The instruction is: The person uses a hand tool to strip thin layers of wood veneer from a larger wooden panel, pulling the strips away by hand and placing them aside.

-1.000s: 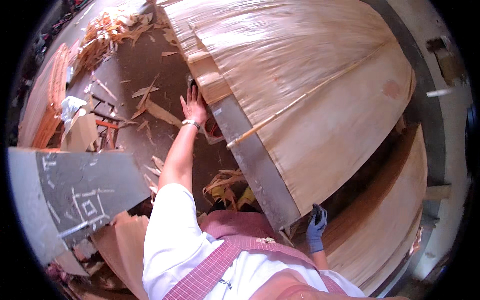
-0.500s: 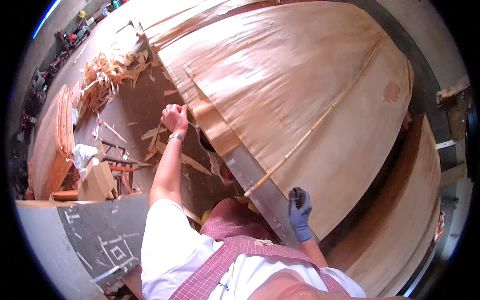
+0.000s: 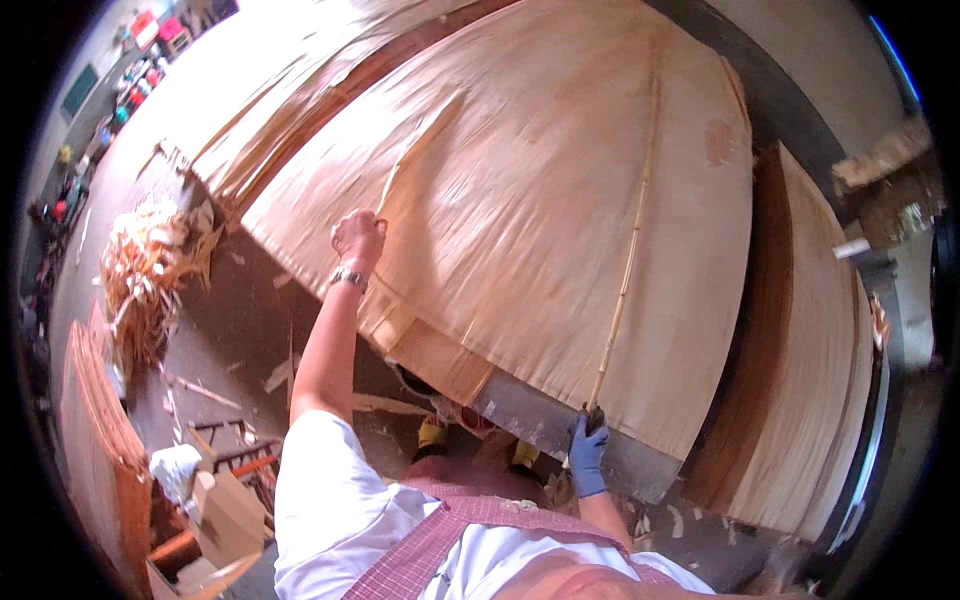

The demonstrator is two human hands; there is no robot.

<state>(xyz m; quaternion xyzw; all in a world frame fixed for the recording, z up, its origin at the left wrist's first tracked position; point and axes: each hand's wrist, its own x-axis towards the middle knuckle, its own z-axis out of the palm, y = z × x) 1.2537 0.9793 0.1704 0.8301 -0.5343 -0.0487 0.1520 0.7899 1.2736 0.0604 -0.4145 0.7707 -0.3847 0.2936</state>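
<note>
Fingers, left hand (image 3: 357, 238): curled shut on the left edge of the top veneer sheet (image 3: 560, 210), centre-left of frame; bare, watch at the wrist.
Fingers, right hand (image 3: 587, 455): blue-gloved, pinched on the near end of the cane (image 3: 628, 262), lower centre-right; whether the sheet edge is also in the pinch cannot be told.

Sheet: large, pale, thin; fills the centre and upper frame, lying on a stack over a grey table edge (image 3: 545, 425). Near edge overhangs the table.
Cane: thin, straight, running from the right hand up across the sheet toward top centre; appears to lie on the sheet.
Second stack (image 3: 800, 380): right of frame, darker edges, well apart from both hands.
Scrap pile (image 3: 150, 275): splintered strips, left of frame on the floor (image 3: 250, 330).
Slats (image 3: 95, 420) and box (image 3: 225, 510): lower left.

Risks, judged:
- Splitting. Sheet is held at only two points; an uneven pull likely tears it along the grain, starting at the left grip.
- Cane slip. Pinch is at the very tip; the cane could roll or slide off the sheet.
- Snagging. Sheet could catch on the table corner if dragged rather than lifted.
- Splinters. Left hand is ungloved on a raw edge.
- Footing. Floor scraps near the feet could trip.
</note>
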